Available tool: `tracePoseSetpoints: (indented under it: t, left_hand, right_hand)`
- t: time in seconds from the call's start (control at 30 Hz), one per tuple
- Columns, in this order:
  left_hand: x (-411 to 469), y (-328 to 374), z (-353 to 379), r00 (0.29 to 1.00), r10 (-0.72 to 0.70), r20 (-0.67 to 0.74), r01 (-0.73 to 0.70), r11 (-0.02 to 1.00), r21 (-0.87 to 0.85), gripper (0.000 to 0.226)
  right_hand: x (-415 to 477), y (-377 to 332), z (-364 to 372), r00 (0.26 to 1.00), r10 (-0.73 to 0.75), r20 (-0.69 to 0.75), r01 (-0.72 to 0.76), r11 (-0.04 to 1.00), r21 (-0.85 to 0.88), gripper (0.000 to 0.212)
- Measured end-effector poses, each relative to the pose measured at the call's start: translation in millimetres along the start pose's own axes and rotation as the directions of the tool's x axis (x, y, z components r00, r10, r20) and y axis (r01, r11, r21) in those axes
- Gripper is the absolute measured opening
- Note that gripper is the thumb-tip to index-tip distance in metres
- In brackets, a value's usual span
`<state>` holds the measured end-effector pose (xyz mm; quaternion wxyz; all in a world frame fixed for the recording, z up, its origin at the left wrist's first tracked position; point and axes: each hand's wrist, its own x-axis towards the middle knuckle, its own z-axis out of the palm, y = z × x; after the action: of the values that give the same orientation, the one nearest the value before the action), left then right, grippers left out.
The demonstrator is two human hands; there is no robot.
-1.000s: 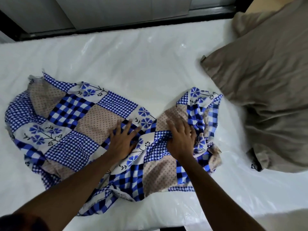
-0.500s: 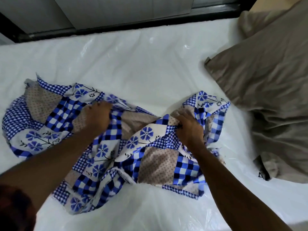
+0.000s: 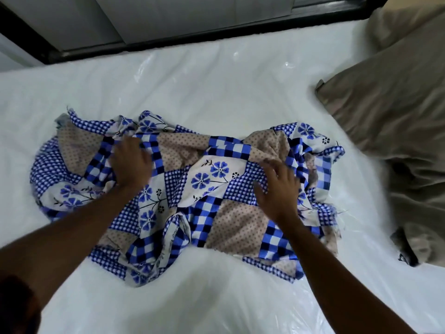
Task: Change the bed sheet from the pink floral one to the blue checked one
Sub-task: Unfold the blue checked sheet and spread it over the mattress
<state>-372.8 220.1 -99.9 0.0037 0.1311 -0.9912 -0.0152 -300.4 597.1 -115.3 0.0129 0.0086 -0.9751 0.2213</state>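
The blue checked sheet (image 3: 212,179), a patchwork of blue checks, blue flowers and brown dotted squares, lies bunched in a heap on the middle of the white, plastic-covered mattress (image 3: 216,78). My left hand (image 3: 131,162) is on the heap's left part, its fingers curled into the cloth. Over the right part of the heap my right hand (image 3: 279,186) has its fingers spread and loose, touching or just above the fabric. No pink floral sheet is in view.
Brown pillows (image 3: 390,97) lie crumpled along the right side of the mattress. A dark strip (image 3: 192,37) runs along the bed's far edge, with pale cabinet fronts (image 3: 168,13) behind it.
My left hand has pulled its part of the sheet further up and out. My right hand has let go of the bunched cloth and opened. The heap has spread wider.
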Motion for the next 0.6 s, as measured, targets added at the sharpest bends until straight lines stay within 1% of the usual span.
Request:
tracePoseSetpoints:
  t: [0.03,0.07,0.1,0.13,0.17,0.2,0.27,0.33,0.4,0.43,0.47,0.5,0.53,0.6]
  left_hand:
    - [-25,11,3,0.981,0.19,0.035,-0.189,0.982,-0.022,0.033]
    - [-50,23,8,0.941,0.318,0.118,-0.315,0.948,-0.042,0.038]
    - [-75,35,12,0.91,0.36,0.205,-0.355,0.933,-0.061,0.043]
    - [-95,40,19,0.905,0.334,0.263,-0.324,0.942,-0.082,0.049]
    - [-110,45,21,0.917,0.277,0.287,-0.257,0.96,-0.107,0.054]
    - [-120,48,22,0.926,0.21,0.314,-0.179,0.976,-0.126,0.06]
    - [-133,47,22,0.916,0.147,0.373,-0.091,0.982,-0.164,0.074]
    - [-131,44,21,0.89,0.109,0.443,-0.027,0.982,-0.188,0.088]
    - [-122,37,21,0.855,0.051,0.516,0.049,0.983,-0.179,0.099]
    - [-118,35,20,0.839,0.023,0.544,0.087,0.981,-0.176,0.103]
    - [-115,35,18,0.822,0.013,0.569,0.097,0.982,-0.163,0.103]
    - [-113,36,16,0.802,0.007,0.597,0.094,0.986,-0.137,0.097]
    - [-111,40,14,0.783,-0.001,0.622,0.088,0.99,-0.11,0.091]
    - [-114,51,11,0.738,-0.024,0.674,0.09,0.994,-0.064,0.083]
  right_hand:
    - [-17,-8,4,0.993,-0.029,0.111,0.028,1.0,0.012,0.053]
    - [-37,-18,9,0.967,-0.064,0.247,0.063,0.998,0.014,0.061]
    - [-56,-29,14,0.922,-0.1,0.373,0.107,0.994,0.003,0.069]
    - [-73,-39,19,0.875,-0.126,0.467,0.151,0.988,-0.016,0.076]
    - [-86,-47,24,0.845,-0.131,0.519,0.181,0.982,-0.046,0.077]
    - [-94,-53,27,0.833,-0.125,0.538,0.19,0.98,-0.066,0.073]
    - [-95,-54,29,0.829,-0.078,0.554,0.119,0.992,-0.038,0.061]
    - [-92,-41,25,0.815,-0.026,0.578,0.038,0.999,-0.008,0.045]
    - [-98,-18,15,0.828,0.025,0.56,0.012,0.998,-0.063,0.031]
    - [-106,-3,6,0.832,0.061,0.552,0.002,0.994,-0.113,0.028]
    - [-115,14,-4,0.835,0.11,0.539,-0.021,0.986,-0.168,0.03]
    - [-124,30,-17,0.827,0.176,0.533,-0.063,0.973,-0.223,0.033]
    - [-133,46,-30,0.807,0.257,0.531,-0.128,0.955,-0.266,0.033]
    - [-145,72,-52,0.719,0.412,0.56,-0.22,0.899,-0.378,0.03]
